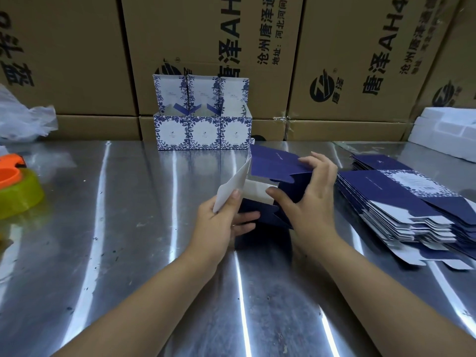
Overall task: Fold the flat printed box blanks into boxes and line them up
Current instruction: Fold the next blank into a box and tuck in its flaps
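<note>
Box blank (273, 163), "唐泽 AH" cartons (213, 47) behind

**Q:** How much of the person is in view?

**A:** Two arms and two hands, seen from a camera on the person's own head. The left hand (219, 222) and the right hand (309, 199) are both bare.

**Q:** What is worn on the arms?

**A:** The left forearm (159, 287) and the right forearm (365, 279) are bare along all their visible length, down to the bottom edge. Both are slim and smooth.

**Q:** Any finer detail on the fingers?

**A:** The left thumbnail (236, 194) is short and plain, trimmed close to the tip. The right hand's knuckles are faintly raised. A small pale glint on one left finger is too blurred to identify.
</note>
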